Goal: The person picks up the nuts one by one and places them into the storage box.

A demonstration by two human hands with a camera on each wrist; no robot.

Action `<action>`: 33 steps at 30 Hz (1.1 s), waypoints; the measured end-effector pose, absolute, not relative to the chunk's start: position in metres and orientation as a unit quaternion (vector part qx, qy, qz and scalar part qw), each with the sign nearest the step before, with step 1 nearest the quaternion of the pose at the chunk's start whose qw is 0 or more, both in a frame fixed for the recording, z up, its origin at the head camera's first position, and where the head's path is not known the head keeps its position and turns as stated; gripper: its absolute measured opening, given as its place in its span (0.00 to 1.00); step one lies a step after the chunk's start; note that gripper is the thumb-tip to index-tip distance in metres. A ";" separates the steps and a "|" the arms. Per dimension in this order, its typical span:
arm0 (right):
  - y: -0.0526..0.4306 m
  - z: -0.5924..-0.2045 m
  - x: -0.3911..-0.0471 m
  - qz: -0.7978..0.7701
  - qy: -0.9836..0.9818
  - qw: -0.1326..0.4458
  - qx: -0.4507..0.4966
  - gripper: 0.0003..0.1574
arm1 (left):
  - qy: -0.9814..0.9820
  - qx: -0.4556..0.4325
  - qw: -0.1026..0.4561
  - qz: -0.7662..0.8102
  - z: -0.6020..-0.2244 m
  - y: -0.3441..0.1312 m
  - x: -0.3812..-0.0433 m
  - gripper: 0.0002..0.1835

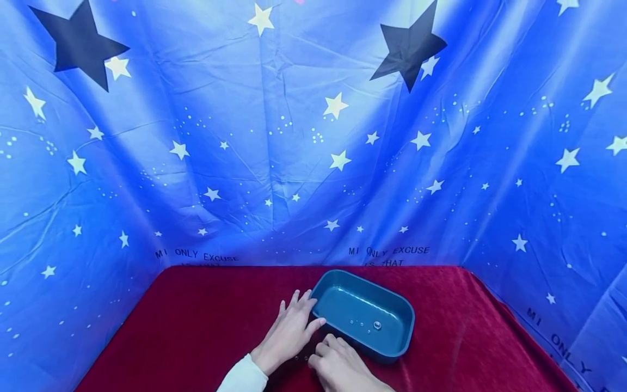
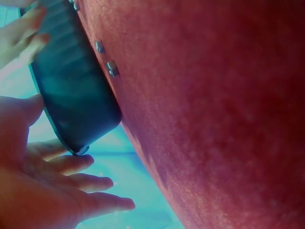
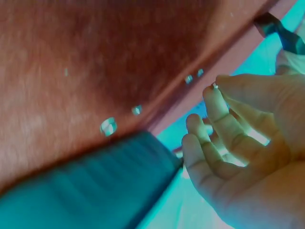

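Observation:
A teal rectangular box (image 1: 362, 310) sits tilted at an angle on the red cloth, with a ring-shaped metal nut (image 1: 377, 325) and several tinier shiny bits on its floor. My left hand (image 1: 291, 329) rests at the box's left end, fingers extended along the rim and thumb near the front edge. In front of the box is my right hand (image 1: 338, 362). Its thumb and a fingertip pinch a small shiny metal piece (image 3: 215, 86), mostly covered by the fingers. Beside the box wall, small metal nuts (image 2: 112, 68) lie on the cloth.
Red velvety cloth (image 1: 206, 326) covers the table. A blue curtain with stars (image 1: 274, 179) hangs around its back and sides. More small shiny pieces, including a larger one (image 3: 108, 126), lie on the cloth close to the box.

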State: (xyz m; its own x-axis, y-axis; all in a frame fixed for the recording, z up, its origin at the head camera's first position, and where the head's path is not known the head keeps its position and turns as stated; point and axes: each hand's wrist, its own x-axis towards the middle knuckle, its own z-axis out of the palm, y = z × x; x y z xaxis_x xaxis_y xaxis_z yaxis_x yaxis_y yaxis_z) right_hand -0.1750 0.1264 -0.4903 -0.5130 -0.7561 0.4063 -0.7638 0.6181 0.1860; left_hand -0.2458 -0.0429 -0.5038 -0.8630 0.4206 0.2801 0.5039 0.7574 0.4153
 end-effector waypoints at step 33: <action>0.156 -0.470 -0.227 0.088 -0.913 0.263 0.299 0.09 | -0.929 -0.254 0.104 -0.247 -0.507 -0.041 -0.246 0.31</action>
